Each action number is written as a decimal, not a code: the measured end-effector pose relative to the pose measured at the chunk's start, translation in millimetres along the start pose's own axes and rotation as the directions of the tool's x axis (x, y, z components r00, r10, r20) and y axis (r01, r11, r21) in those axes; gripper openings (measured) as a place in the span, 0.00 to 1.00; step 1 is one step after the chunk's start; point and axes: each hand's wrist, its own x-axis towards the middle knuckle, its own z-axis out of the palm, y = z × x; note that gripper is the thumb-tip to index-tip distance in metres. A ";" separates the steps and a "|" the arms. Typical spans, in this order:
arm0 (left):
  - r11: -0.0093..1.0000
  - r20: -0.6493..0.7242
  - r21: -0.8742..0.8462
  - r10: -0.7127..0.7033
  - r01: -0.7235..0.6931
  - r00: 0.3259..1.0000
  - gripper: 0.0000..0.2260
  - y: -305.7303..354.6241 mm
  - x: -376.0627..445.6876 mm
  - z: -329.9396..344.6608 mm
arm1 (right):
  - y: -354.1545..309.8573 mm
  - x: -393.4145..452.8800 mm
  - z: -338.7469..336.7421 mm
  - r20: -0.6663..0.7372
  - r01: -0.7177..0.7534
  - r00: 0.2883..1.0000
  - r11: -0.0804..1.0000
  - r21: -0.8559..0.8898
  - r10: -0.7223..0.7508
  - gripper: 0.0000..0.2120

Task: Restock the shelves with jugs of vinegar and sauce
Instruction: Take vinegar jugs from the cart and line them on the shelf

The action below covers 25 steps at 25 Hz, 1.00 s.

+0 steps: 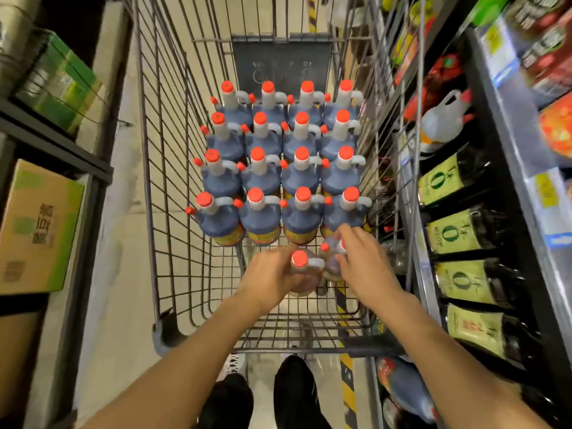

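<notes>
We look straight down into a wire cart (173, 187) standing in a narrow aisle. Sixteen jugs (280, 168) with dark fill, red caps and pale handles stand upright in a tight four-by-four block toward the far right of the cart, touching one another. Nearer to us, two more jugs sit just in front of that block. Our left hand (274, 274) is curled round the near left jug (305, 270), fingers wrapped about its body below the red cap. Our right hand (362, 258) lies over the near right jug (332, 255), fingers bent around its neck and handle, so both hands are gripping, one jug each. To the right of the cart runs a shelf (507, 156) with dark bottles carrying green labels (455, 233) lying in a row, a pale jug (442, 119) beyond them, and a dark jug with a red and yellow label (405, 388) on the near end. On the left stands a rack with a cardboard box (37, 227) printed in green, and green packs (58, 85) above it. Below the cart handle we see dark trouser legs (294, 394) and a pale floor (117, 274).
</notes>
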 end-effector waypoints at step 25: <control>0.800 -0.106 -0.578 -0.271 0.163 0.957 0.39 -82.9 -15.3 -26.5 | 9.9 34.1 65.0 0.285 -0.173 0.958 0.832 0.527 0.019 0.39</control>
